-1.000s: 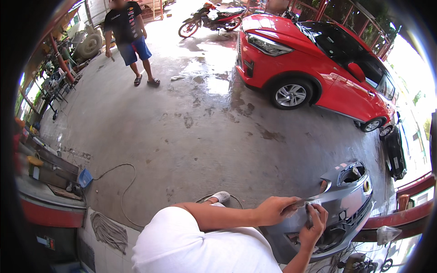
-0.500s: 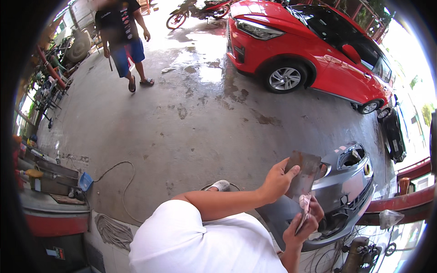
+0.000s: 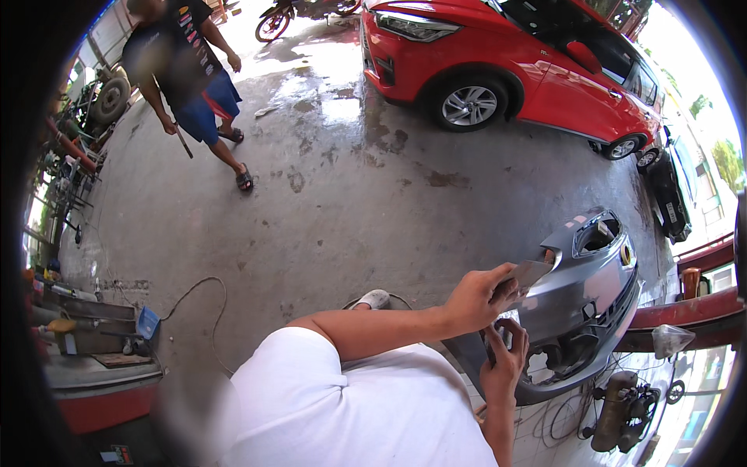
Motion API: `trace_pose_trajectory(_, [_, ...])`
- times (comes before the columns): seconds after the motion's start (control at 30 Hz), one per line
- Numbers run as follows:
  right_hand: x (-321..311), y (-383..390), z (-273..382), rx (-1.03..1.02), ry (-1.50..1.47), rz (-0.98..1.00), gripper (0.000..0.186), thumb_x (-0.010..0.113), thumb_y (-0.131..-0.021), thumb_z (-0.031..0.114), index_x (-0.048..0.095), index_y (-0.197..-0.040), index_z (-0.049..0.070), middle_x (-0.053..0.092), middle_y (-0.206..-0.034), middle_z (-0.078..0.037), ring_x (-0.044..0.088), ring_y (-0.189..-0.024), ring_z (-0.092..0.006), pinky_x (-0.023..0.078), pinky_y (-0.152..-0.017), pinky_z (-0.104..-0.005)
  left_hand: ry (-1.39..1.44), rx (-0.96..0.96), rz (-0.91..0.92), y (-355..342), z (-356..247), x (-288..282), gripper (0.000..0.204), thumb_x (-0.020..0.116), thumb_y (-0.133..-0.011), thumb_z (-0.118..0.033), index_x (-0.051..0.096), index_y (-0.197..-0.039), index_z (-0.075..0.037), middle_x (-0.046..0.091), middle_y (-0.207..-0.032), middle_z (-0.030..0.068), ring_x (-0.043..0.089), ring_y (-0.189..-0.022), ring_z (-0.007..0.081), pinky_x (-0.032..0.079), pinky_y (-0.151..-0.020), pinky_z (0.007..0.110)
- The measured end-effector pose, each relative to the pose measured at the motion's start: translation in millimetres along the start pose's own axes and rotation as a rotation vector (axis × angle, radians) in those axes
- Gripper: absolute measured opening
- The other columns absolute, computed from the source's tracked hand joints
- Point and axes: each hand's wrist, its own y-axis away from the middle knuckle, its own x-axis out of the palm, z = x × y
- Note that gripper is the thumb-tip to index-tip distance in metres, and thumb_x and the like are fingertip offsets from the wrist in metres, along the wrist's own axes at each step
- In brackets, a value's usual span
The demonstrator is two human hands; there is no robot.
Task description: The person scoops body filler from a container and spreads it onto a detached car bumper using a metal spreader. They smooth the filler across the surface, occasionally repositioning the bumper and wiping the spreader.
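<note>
My left hand [image 3: 481, 302] is closed on a flat, greyish metal plate [image 3: 531, 274], now tilted so that its face shows narrow. Just below it, my right hand [image 3: 506, 359] grips a putty knife [image 3: 492, 342], mostly hidden by the fingers. The pinkish putty cannot be made out from this angle. Beyond both hands lies a grey car bumper [image 3: 556, 300] with paler pinkish patches, a headlight opening at its far end and a dark lower grille. Both hands appear in front of its near side; I cannot tell whether the plate touches it.
A person [image 3: 187, 70] with a thin stick-like tool stands at far left. A red car [image 3: 537, 86] is parked ahead, a motorcycle [image 3: 292, 15] behind. A hose [image 3: 222, 303] lies on the floor. An air compressor [image 3: 615, 412] and a red beam [image 3: 692, 311] are at right.
My left hand has tipped the plate from facing me to nearly edge-on, and my right hand has drawn in beneath it. The person has stepped nearer. The whole view has shifted slightly.
</note>
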Motion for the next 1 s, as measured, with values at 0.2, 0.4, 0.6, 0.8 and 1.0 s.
trace_pose_trajectory(0.2, [-30.0,-12.1,-10.2,0.062,-0.008,-0.302,0.061,0.054,-0.068,-0.016,0.071,-0.123,0.004,0.060,-0.125,-0.016,0.058,-0.118,-0.0384,0.047,-0.100,-0.0510,0.002,0.158,0.088,-0.5,-3.9,4.8,0.026,0.064,-0.097,-0.006,0.061,-0.123,-0.004,0.071,-0.092,0.0217,0.069,-0.076,0.0401,0.053,-0.066,0.044])
trace_pose_trajectory(0.4, [-3.2,-1.5,-12.4,0.000,-0.066,-0.047,0.059,0.052,-0.067,-0.017,0.072,-0.117,0.006,0.059,-0.121,-0.016,0.057,-0.118,-0.0383,0.047,-0.100,-0.0489,0.015,0.120,0.074,-0.3,-9.9,3.0,0.031,0.064,-0.097,-0.006,0.061,-0.128,-0.006,0.071,-0.092,0.0190,0.069,-0.069,0.0347,0.052,-0.062,0.040])
trace_pose_trajectory(0.6, [-5.3,4.2,1.5,-0.209,-0.348,-0.476,0.050,0.056,-0.089,-0.009,0.046,-0.133,0.011,0.045,-0.133,-0.027,0.052,-0.125,-0.0482,0.045,-0.101,-0.0644,0.252,0.074,-0.247,-14.9,10.5,24.7,0.022,0.062,-0.103,-0.014,0.060,-0.121,-0.002,0.070,-0.091,0.0089,0.069,-0.076,0.0178,0.054,-0.062,0.034])
trace_pose_trajectory(0.8, [-5.0,-10.6,-57.3,0.046,0.005,-0.191,0.066,0.069,-0.074,-0.013,0.056,-0.132,0.014,0.049,-0.139,-0.018,0.053,-0.127,-0.0405,0.045,-0.105,-0.0566,0.771,-0.702,0.001,-9.3,2.5,17.0,0.026,0.062,-0.103,-0.016,0.059,-0.128,-0.007,0.070,-0.113,0.0056,0.069,-0.095,0.0158,0.060,-0.079,0.033])
trace_pose_trajectory(1.0, [-49.8,43.9,-95.4,0.304,0.175,-0.336,0.061,0.070,-0.066,-0.011,0.076,-0.118,0.020,0.065,-0.124,-0.004,0.057,-0.123,-0.0293,0.040,-0.107,-0.0467,0.120,-0.243,0.315,-1.5,41.5,55.1,0.028,0.060,-0.104,-0.011,0.063,-0.128,0.002,0.070,-0.113,0.0101,0.064,-0.097,0.0132,0.050,-0.089,0.028])
